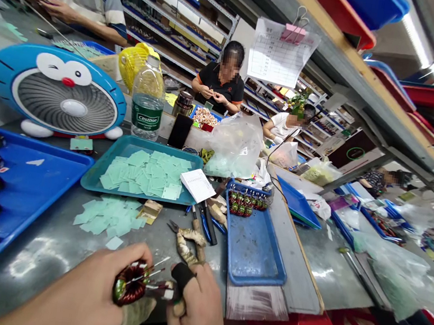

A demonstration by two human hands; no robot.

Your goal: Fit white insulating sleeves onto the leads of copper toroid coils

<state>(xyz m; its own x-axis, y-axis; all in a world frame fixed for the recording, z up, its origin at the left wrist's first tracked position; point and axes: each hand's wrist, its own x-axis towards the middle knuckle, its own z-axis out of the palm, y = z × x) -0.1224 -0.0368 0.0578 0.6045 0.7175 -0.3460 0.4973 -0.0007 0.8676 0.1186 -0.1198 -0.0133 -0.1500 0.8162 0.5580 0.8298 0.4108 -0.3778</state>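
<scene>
My left hand (104, 286) grips a round copper-wound coil (129, 285) with stiff wire leads sticking out to the right. My right hand (197, 314), with a black sleeve on one fingertip, pinches the ends of those leads right next to the coil. Both hands hover low over the grey bench (41, 251), near its front edge. A tape-wrapped pair of pliers (188, 244) lies just beyond my right hand. Loose pale green squares (108, 217) lie scattered ahead of my left hand.
A blue tray (33, 186) at left holds several wound coils. A teal tray (95, 178) of green squares and a narrow blue tray (253, 252) with small coils sit ahead. Behind stand a blue cat-faced fan (56, 93) and a water bottle (148, 100). Other people work further back.
</scene>
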